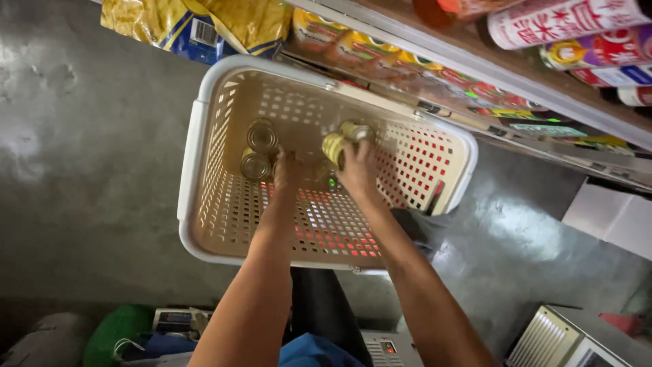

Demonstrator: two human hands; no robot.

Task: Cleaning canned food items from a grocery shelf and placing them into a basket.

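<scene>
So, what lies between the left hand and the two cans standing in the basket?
Nothing. In the head view, the left hand reaches right up beside the two cans; only the basket floor shows there.

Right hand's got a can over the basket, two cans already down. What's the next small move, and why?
Probably lower the can in the right hand onto the basket floor beside the two cans: it is held tilted above open floor, and the left hand sits between them.
</scene>
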